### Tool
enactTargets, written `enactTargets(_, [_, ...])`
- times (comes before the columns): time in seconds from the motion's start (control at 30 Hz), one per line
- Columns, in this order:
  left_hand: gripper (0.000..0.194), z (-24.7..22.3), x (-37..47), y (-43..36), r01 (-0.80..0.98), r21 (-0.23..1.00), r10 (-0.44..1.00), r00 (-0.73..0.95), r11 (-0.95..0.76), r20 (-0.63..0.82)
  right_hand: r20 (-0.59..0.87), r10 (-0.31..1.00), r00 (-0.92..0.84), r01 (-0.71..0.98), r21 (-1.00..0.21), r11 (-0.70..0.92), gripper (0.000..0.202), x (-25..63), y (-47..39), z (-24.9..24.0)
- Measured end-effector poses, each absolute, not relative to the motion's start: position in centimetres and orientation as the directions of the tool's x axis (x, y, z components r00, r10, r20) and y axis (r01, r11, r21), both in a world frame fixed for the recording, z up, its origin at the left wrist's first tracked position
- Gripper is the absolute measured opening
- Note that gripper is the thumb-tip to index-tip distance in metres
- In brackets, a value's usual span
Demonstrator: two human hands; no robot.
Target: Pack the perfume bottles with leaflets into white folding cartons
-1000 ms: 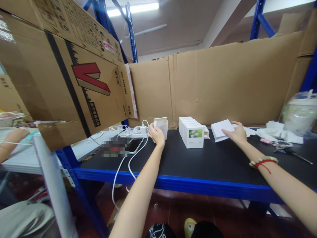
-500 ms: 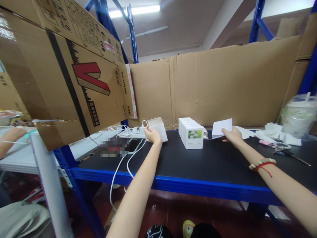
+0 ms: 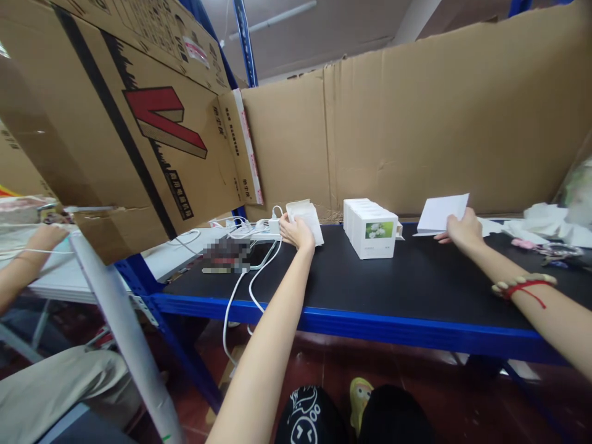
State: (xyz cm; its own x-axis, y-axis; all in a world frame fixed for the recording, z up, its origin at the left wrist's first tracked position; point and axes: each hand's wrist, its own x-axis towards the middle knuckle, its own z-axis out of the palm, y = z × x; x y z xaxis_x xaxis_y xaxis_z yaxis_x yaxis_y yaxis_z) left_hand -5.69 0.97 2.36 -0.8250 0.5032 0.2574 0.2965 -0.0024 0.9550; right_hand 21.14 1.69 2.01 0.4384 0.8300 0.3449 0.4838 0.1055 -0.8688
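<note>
On the black shelf top, a white carton is gripped by the left hand, a flat white sheet pinched up by the right hand. Boxes between could easily get knocked over.

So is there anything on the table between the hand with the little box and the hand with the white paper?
Yes. A row of white boxes stands on the black table between the left hand, which holds a small box, and the right hand, which holds a white sheet.
</note>
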Motion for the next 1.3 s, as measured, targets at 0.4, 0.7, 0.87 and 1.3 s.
enactTargets(0.4, [0.024,2.6,-3.1,-0.4,0.73,0.501,0.402,-0.33,-0.464,0.854,0.486,0.603,0.633,0.565,-0.822,0.069,0.035,19.7,0.1,3.8])
enactTargets(0.7, [0.053,1.9,-0.6,-0.7,0.275,0.434,0.418,-0.117,-0.858,0.901,0.985,0.116,0.126,0.723,-0.171,0.67,0.035,15.2,-1.1,1.9])
enactTargets(0.87, [0.053,2.3,0.2,-1.6,0.124,0.526,0.478,-0.284,-0.841,0.831,0.966,0.207,-0.152,0.541,-0.094,0.836,0.043,13.5,-1.9,0.2])
enactTargets(1.3, [0.024,2.0,-0.3,-1.2,0.318,0.712,0.625,-0.342,-0.626,0.702,0.907,0.195,-0.374,0.374,-0.045,0.926,0.047,13.2,-2.6,0.2])
